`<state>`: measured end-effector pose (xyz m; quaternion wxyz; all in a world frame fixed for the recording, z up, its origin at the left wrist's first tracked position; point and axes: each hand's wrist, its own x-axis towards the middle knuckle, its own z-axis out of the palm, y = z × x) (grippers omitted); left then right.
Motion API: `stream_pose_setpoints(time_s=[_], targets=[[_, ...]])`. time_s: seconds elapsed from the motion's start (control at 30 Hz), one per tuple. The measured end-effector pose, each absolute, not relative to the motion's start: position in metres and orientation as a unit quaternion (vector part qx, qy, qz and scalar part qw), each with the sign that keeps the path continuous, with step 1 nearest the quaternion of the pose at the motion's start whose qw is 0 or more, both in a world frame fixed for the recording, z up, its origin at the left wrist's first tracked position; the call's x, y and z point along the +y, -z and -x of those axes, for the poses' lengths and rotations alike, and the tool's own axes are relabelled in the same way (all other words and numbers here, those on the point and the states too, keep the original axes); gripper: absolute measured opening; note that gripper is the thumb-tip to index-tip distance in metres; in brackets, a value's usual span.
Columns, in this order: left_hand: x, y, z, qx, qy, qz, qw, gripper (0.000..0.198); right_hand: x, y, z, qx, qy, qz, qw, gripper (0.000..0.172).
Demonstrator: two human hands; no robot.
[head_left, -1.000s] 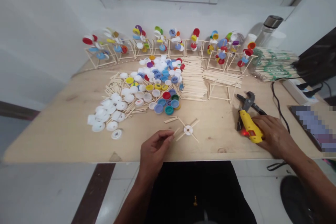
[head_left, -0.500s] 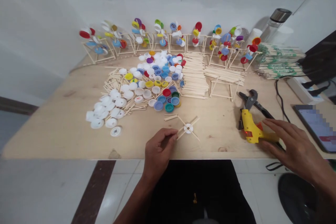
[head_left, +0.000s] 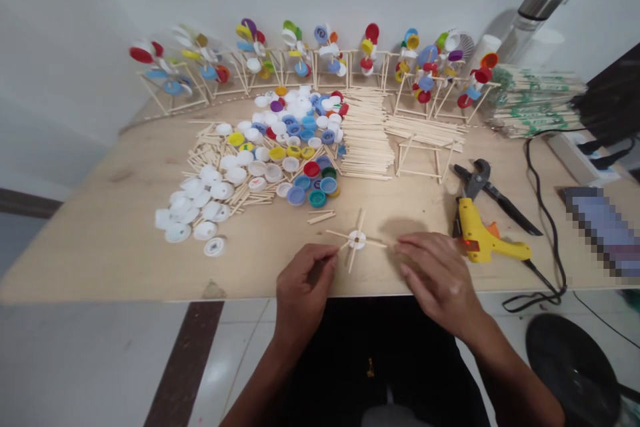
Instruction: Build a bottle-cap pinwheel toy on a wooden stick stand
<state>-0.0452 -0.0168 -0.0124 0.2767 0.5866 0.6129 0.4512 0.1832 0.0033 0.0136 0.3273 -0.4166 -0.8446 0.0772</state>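
A stick wheel (head_left: 357, 239), made of thin wooden sticks crossed over a white round cap, is above the front part of the table. My left hand (head_left: 305, 287) pinches a stick on its left side between thumb and fingertips. My right hand (head_left: 440, 280) hovers just to the right of the wheel, thumb and fingers apart and holding nothing; its fingertips are close to the end of the right-hand stick. Beyond the right hand, a yellow glue gun (head_left: 477, 233) lies on its side. A few short sticks (head_left: 321, 217) rest behind the wheel.
Loose bottle caps (head_left: 297, 195) and wooden sticks (head_left: 367, 140) cover the middle. Several stick stands with coloured caps (head_left: 367, 63) line the wall. A bare stick frame (head_left: 425, 159), black-handled cutters (head_left: 493, 193), power strip (head_left: 583, 157), phone (head_left: 603, 230) and cable (head_left: 550, 213) are to the right.
My right hand has left the glue gun's handle and moved left to beside the stick wheel. The wheel has turned, while my left hand stays at its left side.
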Motion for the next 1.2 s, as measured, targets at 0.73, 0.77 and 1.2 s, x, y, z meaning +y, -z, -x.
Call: stream_pose_setpoints(time_s=[0.73, 0.77, 1.2], targets=[[-0.012, 0.017, 0.044, 0.603, -0.406, -0.653, 0.212, 0.015, 0.010, 0.010, -0.157, -0.801, -0.156, 0.468, 0.340, 0.022], [-0.012, 0.017, 0.044, 0.604, -0.405, -0.654, 0.210, 0.015, 0.010, 0.011, -0.158, -0.801, -0.155, 0.467, 0.341, 0.022], [-0.011, 0.019, 0.042, 0.598, -0.406, -0.662, 0.201, 0.015, 0.009, 0.011, -0.158, -0.799, -0.159, 0.470, 0.338, 0.022]])
